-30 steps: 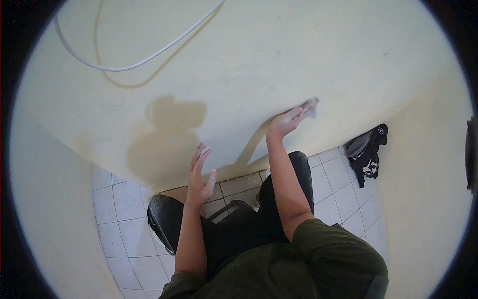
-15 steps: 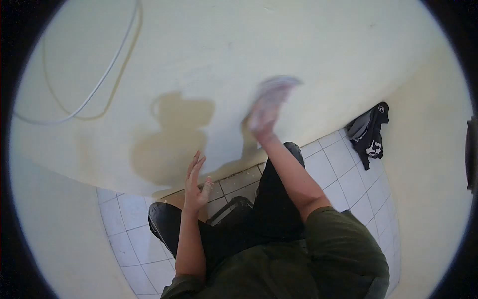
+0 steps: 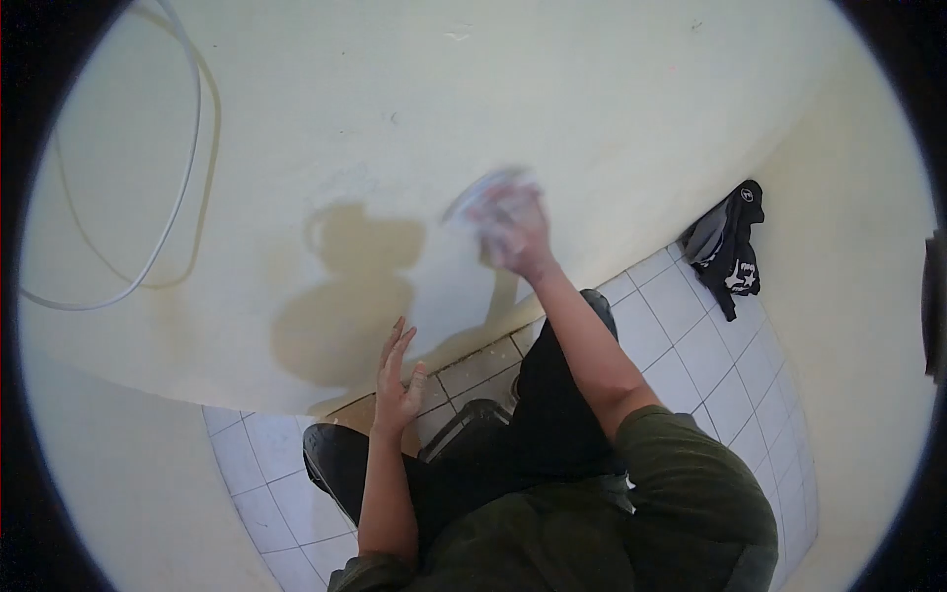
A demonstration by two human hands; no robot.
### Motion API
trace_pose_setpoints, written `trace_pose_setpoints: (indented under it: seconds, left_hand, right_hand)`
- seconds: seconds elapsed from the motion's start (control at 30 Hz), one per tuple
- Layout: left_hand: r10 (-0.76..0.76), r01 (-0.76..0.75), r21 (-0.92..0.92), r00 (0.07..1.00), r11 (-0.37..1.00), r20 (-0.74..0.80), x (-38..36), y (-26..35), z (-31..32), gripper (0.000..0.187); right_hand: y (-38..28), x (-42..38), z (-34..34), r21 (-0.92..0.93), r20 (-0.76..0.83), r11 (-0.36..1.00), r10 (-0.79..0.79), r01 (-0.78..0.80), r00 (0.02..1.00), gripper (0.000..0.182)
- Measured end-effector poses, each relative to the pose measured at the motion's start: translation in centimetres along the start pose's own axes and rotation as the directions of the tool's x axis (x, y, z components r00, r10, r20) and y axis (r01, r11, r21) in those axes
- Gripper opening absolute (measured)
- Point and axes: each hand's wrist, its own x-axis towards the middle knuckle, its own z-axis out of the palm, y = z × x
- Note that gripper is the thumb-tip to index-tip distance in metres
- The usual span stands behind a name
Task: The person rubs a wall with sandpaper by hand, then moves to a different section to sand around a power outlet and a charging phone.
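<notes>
My right hand [image 3: 521, 235] is up at the cream wall [image 3: 631, 109], smeared by motion. Its fingers are closed on a pale, flat thing [image 3: 475, 197] that lies along the wall surface; blur hides what kind it is. Lower and to the left, my left hand [image 3: 399, 390] is raised above my left knee with its fingers stretched out, holding nothing. A whitish dust seems to coat its fingertips. Faint grey smudges and small marks show on the wall left of my right hand.
A white cable [image 3: 187, 178] hangs in a loop at the upper left. Dark clothing [image 3: 728, 247] lies in the right corner on the white tiled floor [image 3: 681, 316]. My bent knees are close to the wall, and a dark object [image 3: 922, 306] shows at the right edge.
My right hand has swept left across the wall with the pale, flat thing, which now tilts leftward. My left hand stays open. The view has shifted slightly.
</notes>
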Motion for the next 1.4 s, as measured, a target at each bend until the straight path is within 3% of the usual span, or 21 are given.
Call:
trace_pose_setpoints:
  seconds: [0.07, 0.13, 0.17, 0.23, 0.27, 0.33, 0.43, 0.47, 0.53, 0.63, 0.67, 0.7, 0.73, 0.77, 0.87, 0.93, 0.97, 1.03, 1.13, 1.2, 1.4]
  left_hand:
    - [-0.005, 0.005, -0.018, 1.0, 1.0, -0.003, 0.0, -0.1, 0.0, 0.052]
    - [-0.016, 0.016, -0.022, 1.0, 1.0, -0.006, -0.2, 0.2, 0.0, 0.051]
    - [-0.018, 0.018, -0.023, 1.0, 1.0, -0.009, -0.3, 0.3, -0.1, 0.05]
    - [0.0, -0.001, -0.038, 1.0, 0.999, -0.014, -0.5, 0.3, 0.0, 0.049]
    - [0.017, -0.018, -0.044, 1.0, 0.999, -0.014, -0.4, 0.2, -0.1, 0.048]
    - [0.033, -0.034, -0.012, 0.999, 0.999, -0.015, 0.0, 0.5, -0.3, 0.046]
    - [0.087, -0.088, -0.005, 0.995, 0.996, -0.038, 0.3, 0.4, -0.3, 0.044]
    - [0.109, -0.11, -0.01, 0.993, 0.994, -0.051, 0.3, 0.3, -0.3, 0.044]
    - [0.115, -0.116, -0.019, 0.992, 0.993, -0.053, -0.1, 0.5, -0.3, 0.043]
    - [0.098, -0.099, -0.008, 0.994, 0.995, -0.053, -0.4, 0.4, -0.4, 0.042]
    - [0.089, -0.089, 0.002, 0.995, 0.996, -0.052, -0.4, 0.3, -0.7, 0.042]
    - [0.106, -0.106, 0.004, 0.992, 0.994, -0.069, -0.3, 0.3, -0.9, 0.042]
    - [0.118, -0.118, 0.004, 0.989, 0.993, -0.086, -0.2, 0.4, -1.2, 0.041]
    - [0.129, -0.129, 0.003, 0.987, 0.992, -0.1, -0.3, 0.6, -1.4, 0.041]
    - [0.088, -0.09, -0.009, 0.989, 0.996, -0.117, -0.6, 0.7, -2.2, 0.041]
    - [0.077, -0.078, -0.003, 0.989, 0.997, -0.129, -0.7, 0.6, -2.8, 0.042]
    - [0.069, -0.07, -0.001, 0.988, 0.998, -0.135, -0.9, 0.5, -2.9, 0.042]
    - [0.054, -0.057, -0.019, 0.988, 0.998, -0.142, -0.9, 0.2, -2.9, 0.042]
    - [0.012, -0.016, -0.027, 0.992, 1.0, -0.126, -0.8, 0.5, -3.1, 0.041]
    - [0.002, -0.006, -0.033, 0.994, 0.999, -0.113, -0.9, 0.7, -3.1, 0.041]
    - [0.042, -0.043, -0.012, 0.997, 0.999, -0.07, -0.6, 2.7, -2.1, 0.043]
  right_hand:
    - [1.1, -0.4, 0.5, 0.077, -0.202, 0.918, 0.397, -0.389, 0.895, 0.058]
    - [0.9, 2.4, 0.6, 0.239, -0.419, 0.669, 0.725, -0.704, 0.547, 0.058]
    - [-0.1, 2.7, 1.0, 0.193, -0.418, 0.726, 0.67, -0.66, 0.614, 0.059]
    - [-2.7, 1.8, 2.5, 0.329, -0.343, 0.924, 0.308, -0.194, 0.888, 0.061]
    - [-3.1, 1.3, 2.0, 0.2, -0.222, 0.98, 0.066, -0.021, 0.973, 0.061]
    - [-3.4, 0.7, 0.4, 0.025, 0.126, 0.923, -0.384, 0.384, 0.915, 0.062]
    - [0.6, -0.1, -0.5, 0.089, -0.176, 0.981, 0.184, -0.17, 0.967, 0.05]
    - [1.6, 0.3, -0.3, 0.221, -0.326, 0.896, 0.44, -0.385, 0.837, 0.05]
    - [2.4, 1.8, 0.1, 0.553, -0.455, 0.558, 0.824, -0.619, 0.337, 0.051]
    - [-2.6, 1.5, 3.2, 0.483, -0.499, 0.772, 0.631, -0.414, 0.594, 0.058]
    - [-5.2, 0.8, 2.5, 0.384, -0.278, 0.879, 0.403, -0.284, 0.872, 0.058]
    - [-7.0, 0.7, 1.5, 0.341, -0.001, 0.929, 0.152, -0.143, 0.988, 0.058]
    - [-8.7, 0.5, 0.5, 0.393, 0.276, 0.919, -0.122, 0.004, 0.953, 0.057]
    - [-9.1, 0.5, -0.1, 0.48, 0.502, 0.873, -0.351, 0.083, 0.791, 0.055]
    - [-5.7, 0.6, -1.8, 0.182, 0.579, 0.98, -0.04, -0.08, 0.815, 0.057]
    - [-5.0, 0.8, -0.6, 0.042, 0.081, 0.974, 0.22, -0.224, 0.972, 0.06]
    - [-4.8, 0.8, 0.2, 0.149, -0.062, 0.912, 0.394, -0.382, 0.917, 0.061]
    - [-6.0, 2.1, 1.6, 0.416, -0.266, 0.689, 0.717, -0.594, 0.645, 0.063]
    - [-10.5, 0.8, 2.8, 0.209, -0.102, 0.894, 0.423, -0.396, 0.9, 0.064]
    - [-13.1, -1.6, 2.4, 0.145, 0.186, 0.913, 0.353, -0.381, 0.917, 0.067]
    - [-13.8, -4.3, 0.4, 0.178, 0.391, 0.939, 0.206, -0.293, 0.897, 0.068]
